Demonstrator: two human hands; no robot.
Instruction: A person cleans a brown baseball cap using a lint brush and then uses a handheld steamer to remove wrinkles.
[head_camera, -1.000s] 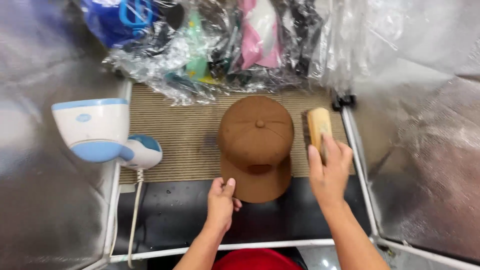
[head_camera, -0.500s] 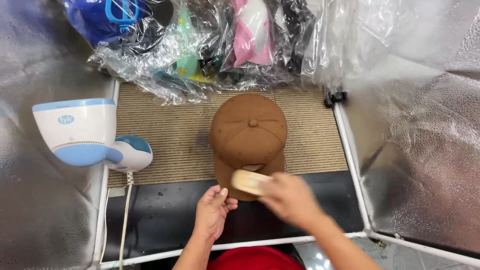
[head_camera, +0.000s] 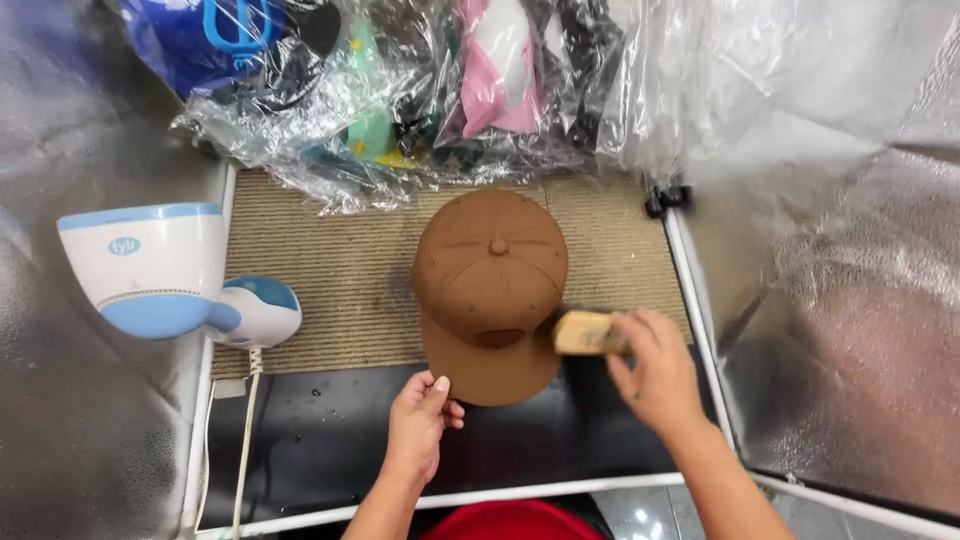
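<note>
Since the earlier frame your right hand (head_camera: 655, 375), fingers clamped on the wooden brush (head_camera: 585, 333), shifted to the brown cap (head_camera: 490, 280)'s 4 o'clock side, while your left hand (head_camera: 420, 425), fingers together, pinned the brim (head_camera: 487, 370) at 6 o'clock, steadying it.

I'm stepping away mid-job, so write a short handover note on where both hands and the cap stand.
Left hand: open, fingertips at the brim edge of the brown fabric baseball cap, steadying it.
Right hand: gripping the small wooden-backed brush, held against the cap's right side near the brim.
Cap sits crown up, across the ribbed beige mat and black tray.
Brushing is under way; how much is done or left cannot be told.
</note>
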